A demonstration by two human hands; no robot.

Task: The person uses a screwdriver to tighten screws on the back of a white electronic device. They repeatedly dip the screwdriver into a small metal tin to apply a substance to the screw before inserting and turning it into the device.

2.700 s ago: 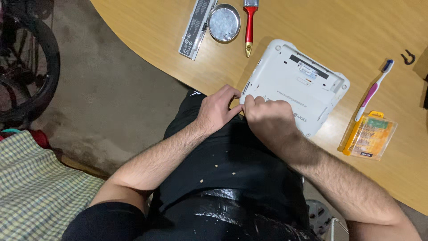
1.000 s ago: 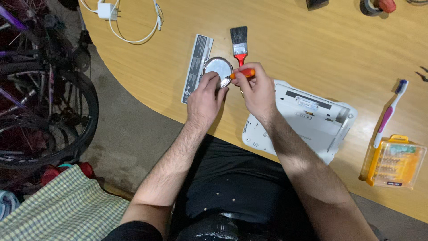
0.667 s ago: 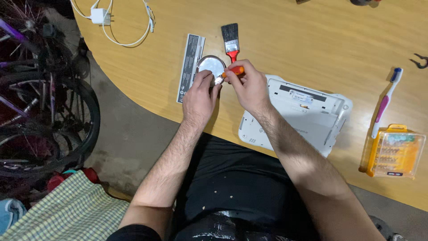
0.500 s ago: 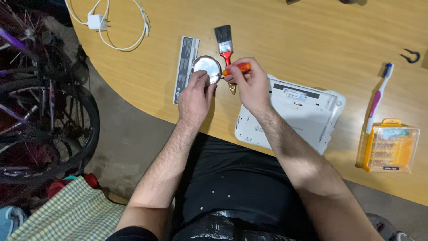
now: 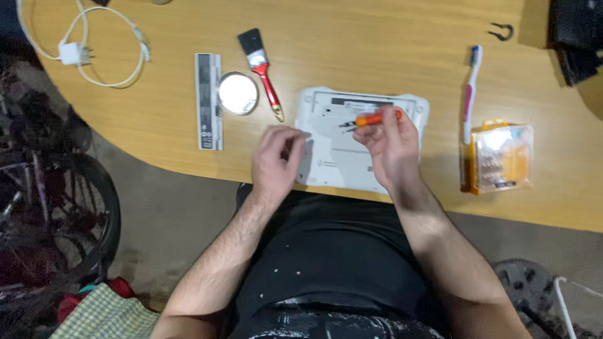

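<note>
Closest to the table's near edge, the left hand [image 5: 276,160] hovers with its fingers loosely curled and holding nothing, at the left edge of the white plastic laptop-like device lying underside up [image 5: 352,147]. The right hand [image 5: 391,145] sits over the middle of that device, thumb and fingers pinching a small orange-handled screwdriver [image 5: 375,118].

The step in hand looks like work on the underside's screws. The next move seems to call for seating the tip squarely in a screw head while the free hand steadies the case.

The screwdriver lies nearly level, its long axis left to right, and its dark tip points left. The device's long side runs along the table edge.

Farther back lie a round silver tin [image 5: 238,93], a red-handled paintbrush [image 5: 262,72], and a grey strip-shaped part [image 5: 208,100].
</note>
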